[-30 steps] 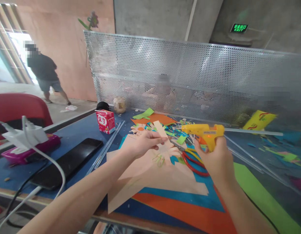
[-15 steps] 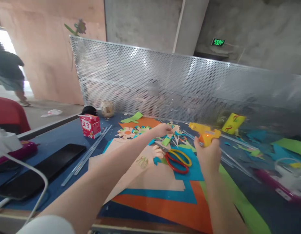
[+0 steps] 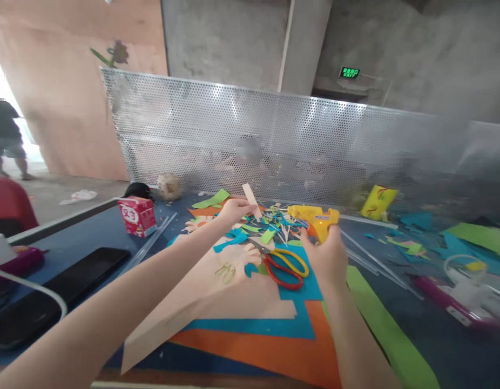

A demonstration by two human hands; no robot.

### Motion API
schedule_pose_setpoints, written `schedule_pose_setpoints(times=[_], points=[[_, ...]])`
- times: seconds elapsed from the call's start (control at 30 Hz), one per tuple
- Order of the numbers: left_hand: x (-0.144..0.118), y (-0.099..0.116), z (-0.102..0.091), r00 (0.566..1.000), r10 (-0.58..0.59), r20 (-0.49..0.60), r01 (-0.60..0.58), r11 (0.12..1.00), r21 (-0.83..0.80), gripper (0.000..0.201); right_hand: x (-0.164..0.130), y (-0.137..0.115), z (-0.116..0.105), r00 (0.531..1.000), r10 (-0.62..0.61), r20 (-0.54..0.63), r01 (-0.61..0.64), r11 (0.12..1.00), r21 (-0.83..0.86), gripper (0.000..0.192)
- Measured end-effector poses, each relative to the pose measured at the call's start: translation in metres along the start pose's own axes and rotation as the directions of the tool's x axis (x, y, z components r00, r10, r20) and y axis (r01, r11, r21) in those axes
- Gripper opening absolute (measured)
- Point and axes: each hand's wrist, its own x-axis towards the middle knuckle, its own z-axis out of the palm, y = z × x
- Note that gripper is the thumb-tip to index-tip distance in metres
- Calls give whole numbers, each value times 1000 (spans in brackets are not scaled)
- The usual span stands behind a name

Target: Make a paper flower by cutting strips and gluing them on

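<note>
My left hand (image 3: 236, 210) pinches a narrow cream strip (image 3: 250, 198), held upright above the heap of scraps (image 3: 276, 222). In my right hand (image 3: 329, 251) is a yellow glue gun (image 3: 315, 217), its nozzle pointing left toward the strip, with a gap between them. Scissors (image 3: 283, 267) with one red and one yellow handle lie below, blades toward the left. They rest on blue sheets and a large cream sheet (image 3: 242, 300). A cut cream flower (image 3: 198, 223) lies partly hidden behind my left forearm.
A red drink box (image 3: 137, 216), clear sticks (image 3: 148, 243) and a black phone (image 3: 59, 292) are at left. A yellow packet (image 3: 378, 202), green sheets (image 3: 390, 324) and a purple power strip (image 3: 456, 302) lie at right. A perforated metal screen (image 3: 217, 129) borders the far edge.
My left hand has moved left and lifted the cream strip clear of the scraps. The glue gun has shifted left with my right hand. The whole view has also turned slightly.
</note>
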Motion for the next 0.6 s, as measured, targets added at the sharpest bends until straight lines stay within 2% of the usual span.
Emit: schedule_pose_setpoints(times=[0.13,0.27,0.37,0.43,0.5,0.6], points=[[-53,-4,-35,998,-57,5,57,997,-57,26,-15,-11,-3,970,-242,-27,242,970,-14,32],[-88,-21,-45,999,-46,-18,45,996,-73,20,-30,-18,0,888,-459,5,459,888,-12,29],[-95,-37,-42,992,-123,-24,119,985,-123,16,-37,-18,7,768,-640,13,640,766,-63,30],[-95,-45,-40,986,-165,-20,162,981,-102,16,-39,-16,10,696,-718,30,716,690,-104,31],[-93,-51,-40,988,-155,-6,154,987,-51,19,-40,-16,10,663,-748,39,745,654,-131,31],[-90,-55,-40,998,-62,25,63,998,-28,22,-38,-15,10,633,-773,41,770,622,-145,32]])
